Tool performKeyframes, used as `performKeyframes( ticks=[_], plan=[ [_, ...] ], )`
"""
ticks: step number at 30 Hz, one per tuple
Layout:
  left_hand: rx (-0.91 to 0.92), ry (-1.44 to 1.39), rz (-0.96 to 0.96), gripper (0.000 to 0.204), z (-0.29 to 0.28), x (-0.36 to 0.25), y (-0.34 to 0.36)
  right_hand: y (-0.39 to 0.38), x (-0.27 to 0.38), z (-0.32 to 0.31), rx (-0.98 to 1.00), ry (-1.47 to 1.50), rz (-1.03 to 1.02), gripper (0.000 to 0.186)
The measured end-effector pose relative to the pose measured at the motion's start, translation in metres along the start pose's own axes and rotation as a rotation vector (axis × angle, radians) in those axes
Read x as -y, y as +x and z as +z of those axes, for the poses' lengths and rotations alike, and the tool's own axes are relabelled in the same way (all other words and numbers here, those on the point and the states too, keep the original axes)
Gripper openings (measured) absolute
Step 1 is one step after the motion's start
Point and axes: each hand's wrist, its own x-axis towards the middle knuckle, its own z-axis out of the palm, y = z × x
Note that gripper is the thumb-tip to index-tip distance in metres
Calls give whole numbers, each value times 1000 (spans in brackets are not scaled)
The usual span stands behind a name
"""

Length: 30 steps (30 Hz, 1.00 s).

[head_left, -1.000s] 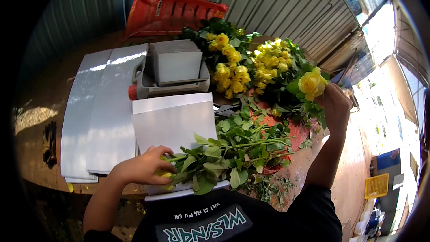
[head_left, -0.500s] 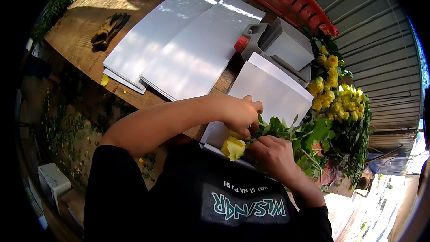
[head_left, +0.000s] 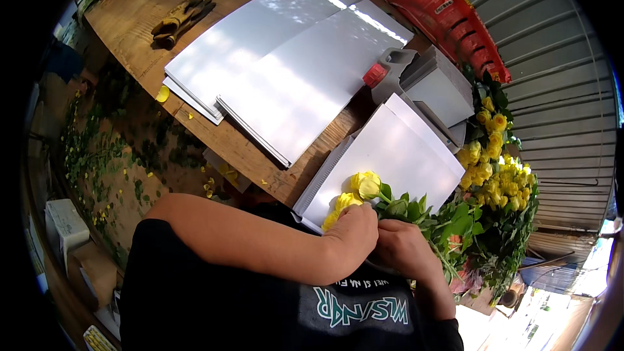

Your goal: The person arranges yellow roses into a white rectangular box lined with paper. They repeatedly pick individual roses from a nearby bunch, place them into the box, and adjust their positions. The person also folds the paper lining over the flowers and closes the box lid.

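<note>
Close to my body, my left hand [head_left: 356, 233] is closed at the stems of a few yellow roses, just under their heads. One rose bloom [head_left: 367, 184] lies over the white board [head_left: 383, 149], and another bloom [head_left: 344, 205] sits against my left fingers, with more yellow petals below it. My right hand [head_left: 404, 246] is closed beside it, knuckles almost touching the left, on the leafy green rose stems [head_left: 416, 213] that run off to the right. Both hands' fingertips are partly hidden.
Large white sheets [head_left: 292, 71] lie stacked on the wooden table [head_left: 130, 45], with work gloves [head_left: 182, 21] at left. A grey jug with a red cap [head_left: 375, 75], a box [head_left: 439, 88], a red sack [head_left: 455, 23] and more yellow roses [head_left: 507, 182] stand at right.
My left hand has come down off the board toward my body, close beside the right hand. Two rose heads now show where one did before. The whole view has shifted a little.
</note>
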Motion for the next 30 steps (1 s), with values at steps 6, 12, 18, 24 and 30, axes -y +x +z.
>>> performKeyframes(
  ticks=[6, 12, 18, 24, 30],
  plan=[
    [-105, 12, -176, 31, 6, -19, 6, 22, 2, 2, -495, -147, 327, 17],
    [-132, 111, -39, 29, -9, -5, 2, 19, -15, 10, -473, -138, 286, 17],
    [-161, 3, -187, 30, 0, -13, 8, 21, -14, 29, -564, -174, 287, 13],
    [-243, -119, -158, 28, 1, 3, 6, 24, -19, 29, -494, -253, 257, 11],
    [-216, -499, -36, 24, 6, 17, 17, -4, -30, -3, -648, -12, 83, 20]
  ],
)
